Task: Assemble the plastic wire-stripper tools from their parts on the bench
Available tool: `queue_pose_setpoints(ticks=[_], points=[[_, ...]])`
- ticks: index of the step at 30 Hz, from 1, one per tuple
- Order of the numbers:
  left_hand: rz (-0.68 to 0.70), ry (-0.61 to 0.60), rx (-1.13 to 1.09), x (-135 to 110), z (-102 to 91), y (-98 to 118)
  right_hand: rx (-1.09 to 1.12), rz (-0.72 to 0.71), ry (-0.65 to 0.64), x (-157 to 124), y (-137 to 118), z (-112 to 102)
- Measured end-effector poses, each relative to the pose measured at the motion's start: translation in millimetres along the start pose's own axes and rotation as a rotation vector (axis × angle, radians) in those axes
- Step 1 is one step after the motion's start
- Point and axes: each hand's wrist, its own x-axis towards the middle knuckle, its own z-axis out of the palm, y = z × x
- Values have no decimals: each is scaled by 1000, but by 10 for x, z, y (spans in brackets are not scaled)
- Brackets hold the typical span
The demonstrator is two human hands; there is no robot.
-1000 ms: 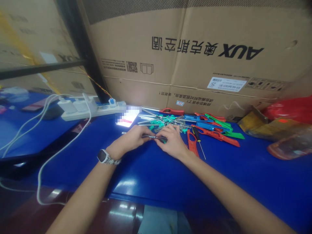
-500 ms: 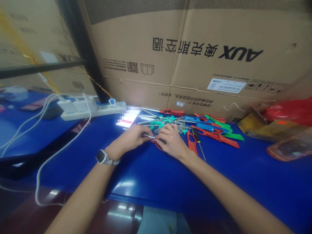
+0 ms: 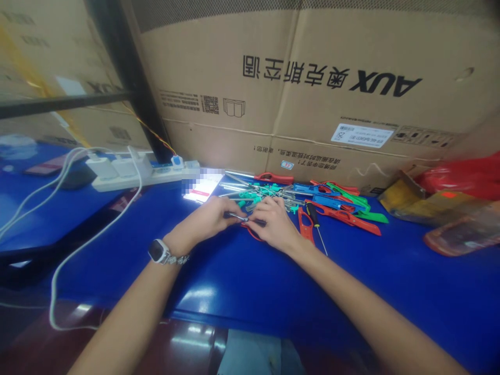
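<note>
My left hand, with a watch on its wrist, pinches one end of a slim, shiny metal piece. The fingers of my right hand close at the other end of that piece, and a small dark part shows under them. A red plastic loop lies just below the fingertips. Behind my hands is a heap of metal tubes and small green plastic parts. Red lighter handle shells, blue ones and green ones lie to the right.
A screwdriver lies right of my right hand, beside a red shell. A lit phone and a power strip with white cables stand left. A large carton closes off the back of the blue table.
The view has shifted slightly. Both hands stay together over the same metal piece, with only small finger movement.
</note>
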Motion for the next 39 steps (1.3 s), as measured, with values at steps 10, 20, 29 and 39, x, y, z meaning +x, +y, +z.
queue_pose_setpoints(ticks=[10,20,29,39], points=[[-30,-25,7,-12,-23,0,-17,-18,23,-23,-34,-7],[36,-33,41,-7,12,-63,9,32,-20,16,-59,-57],[35,-38,66,0,-16,-29,108,92,-25,-18,-18,-53],[-2,-38,61,-8,-34,16,66,96,-4,-13,-41,-56]])
